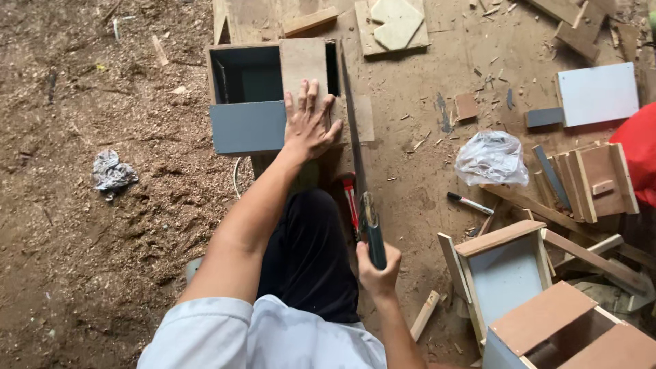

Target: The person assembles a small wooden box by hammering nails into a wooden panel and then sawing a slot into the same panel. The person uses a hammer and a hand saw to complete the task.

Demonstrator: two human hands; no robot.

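My left hand lies flat with fingers spread on a brown board that covers part of an open grey box with a dark inside. My right hand grips the dark handle of a handsaw. The saw's long blade runs away from me along the right edge of the board, inside a narrow gap beside it. A red tool lies under the saw near my dark trouser leg.
Sawdust covers the ground at left, with a crumpled grey rag. At right lie a clear plastic bag, a black marker, a grey panel, stacked board strips and unfinished wooden boxes.
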